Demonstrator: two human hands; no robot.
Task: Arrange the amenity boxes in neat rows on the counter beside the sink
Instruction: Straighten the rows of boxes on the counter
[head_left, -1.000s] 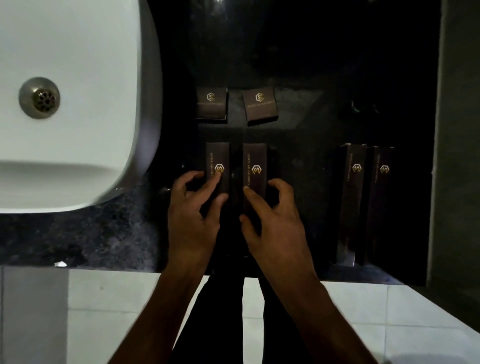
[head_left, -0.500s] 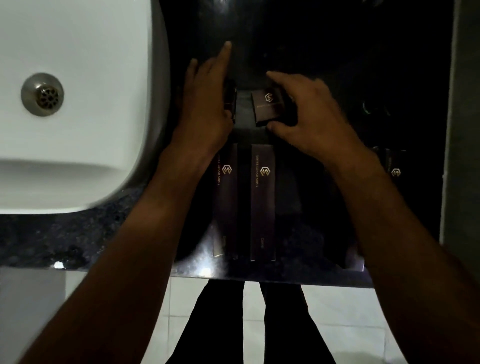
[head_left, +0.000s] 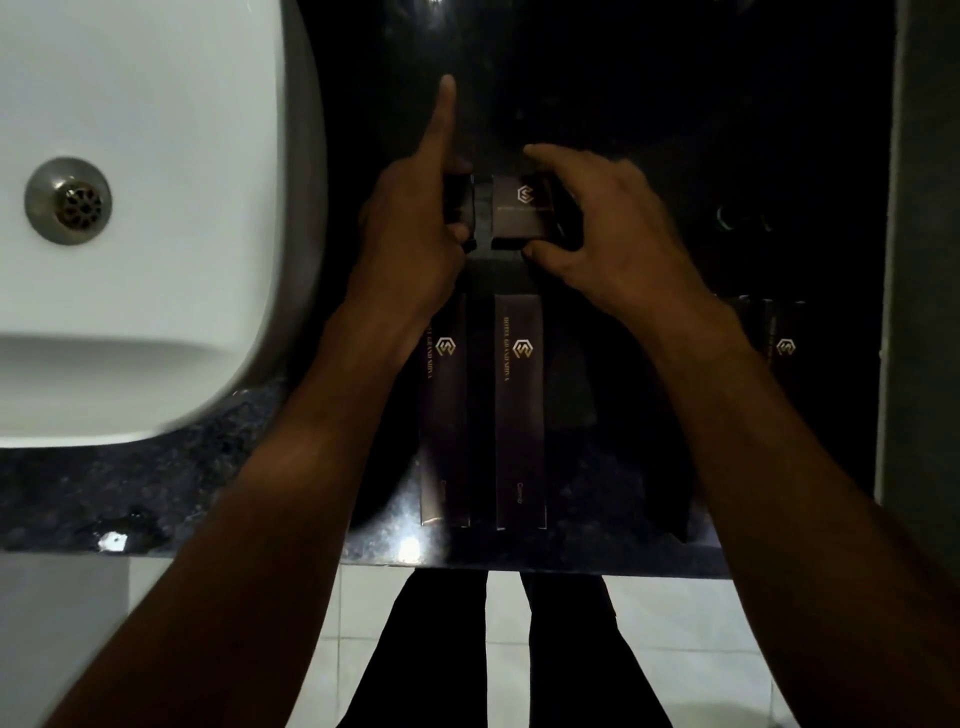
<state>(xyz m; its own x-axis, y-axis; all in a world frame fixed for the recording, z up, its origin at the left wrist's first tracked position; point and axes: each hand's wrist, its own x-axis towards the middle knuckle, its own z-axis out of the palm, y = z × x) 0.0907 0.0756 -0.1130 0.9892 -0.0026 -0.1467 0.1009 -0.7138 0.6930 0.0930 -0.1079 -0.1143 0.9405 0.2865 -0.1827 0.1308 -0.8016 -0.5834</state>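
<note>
Far left: white sink (head_left: 156, 218) with its drain (head_left: 67, 200), basin wall running just beside the working patch of dark desk (head_left: 208, 467).

Left small box (head_left: 461, 208): mostly hidden under your left hand (head_left: 410, 244). Thumb and curled fingers close on its near and far edges; index finger points straight away from you, off the box. Only its right strip shows, so you cannot judge its squareness from here.

Narrow gap, then the right small box (head_left: 522, 210), logo up, long axis across you. Your right hand (head_left: 608, 228) clamps it, fingers over the far edge, thumb at the near right corner. It sits slightly skewed against its neighbour.

Nearer you: two long boxes, left long box (head_left: 447, 415) and right long box (head_left: 519, 415), parallel, long axes running toward you, ends near the desk's front edge. Each small box lies just beyond the head of one long box.

Far right: another long box (head_left: 784, 343), well apart, half behind your right forearm.

Judgement: the coming move turns on the gap and the common near edge of the two small boxes. Each hand is already on its own box; small twists should square them to the long pair.
</note>
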